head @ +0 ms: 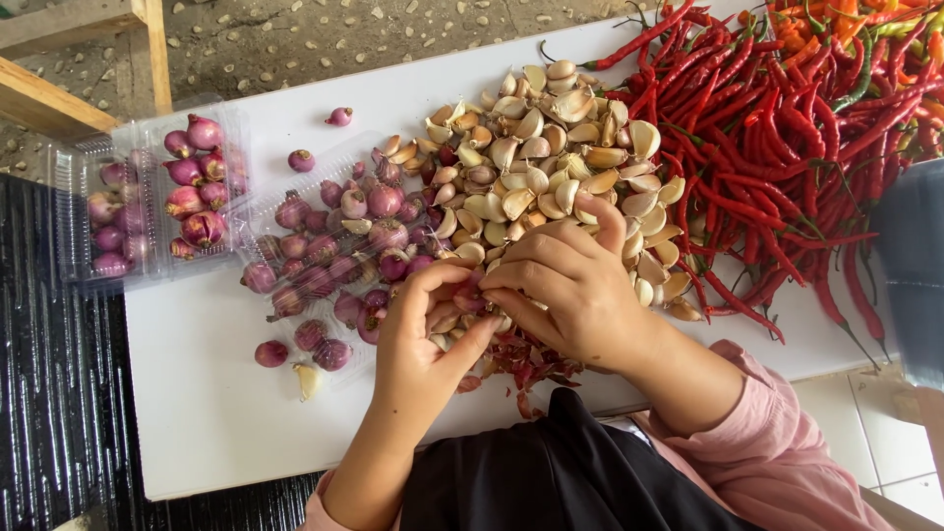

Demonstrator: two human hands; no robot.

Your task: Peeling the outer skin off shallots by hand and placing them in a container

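Head view shows a white board (226, 393) filling the middle of the frame. At upper right lies a big heap of red chilies (787, 128), at centre a pile of garlic cloves (551, 147), left of it shallots (334, 246). A clear plastic box (147, 197) stands at left. Below centre, left hand (423, 344) and right hand (575, 290) pinch together one small shallot (470, 295), probably half peeled.
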